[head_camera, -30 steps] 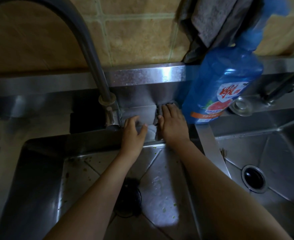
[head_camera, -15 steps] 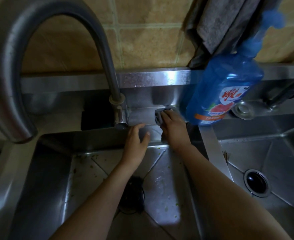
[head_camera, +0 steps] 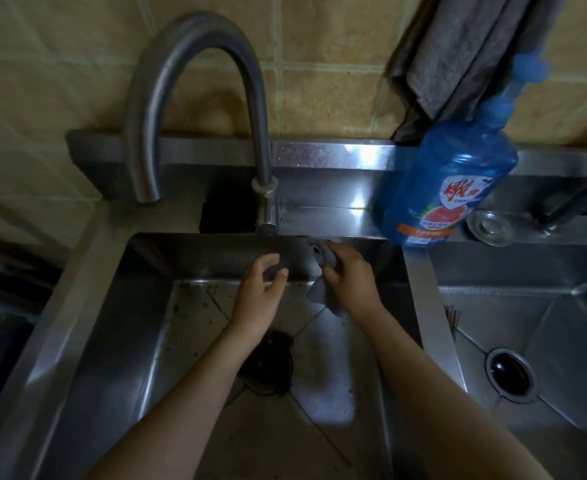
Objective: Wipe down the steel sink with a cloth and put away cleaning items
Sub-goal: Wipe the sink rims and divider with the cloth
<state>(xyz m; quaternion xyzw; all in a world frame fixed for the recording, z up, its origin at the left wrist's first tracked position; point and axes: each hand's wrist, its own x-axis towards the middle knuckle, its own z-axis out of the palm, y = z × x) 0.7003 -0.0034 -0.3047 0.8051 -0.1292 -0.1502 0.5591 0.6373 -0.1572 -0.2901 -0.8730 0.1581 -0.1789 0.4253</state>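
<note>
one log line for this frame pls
right hand: gripping cloth at left basin back wall | left hand: open, empty | detergent bottle: on ledge

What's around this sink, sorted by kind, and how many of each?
Basins: 2, left basin and right basin
Taps: 1, curved tap
Soap bottles: 1, blue bottle
Cloths: 2, grey cloth held in the right hand, hanging cloth on the wall
Loose drain covers: 1, round cover
Total: 7

Right hand [head_camera: 350,275] sits in the sink [head_camera: 139,306]; cloth [head_camera: 323,292] under it, left hand [head_camera: 259,296] beside, faucet [head_camera: 195,98] behind, bottle [head_camera: 447,181] behind-right.
</note>
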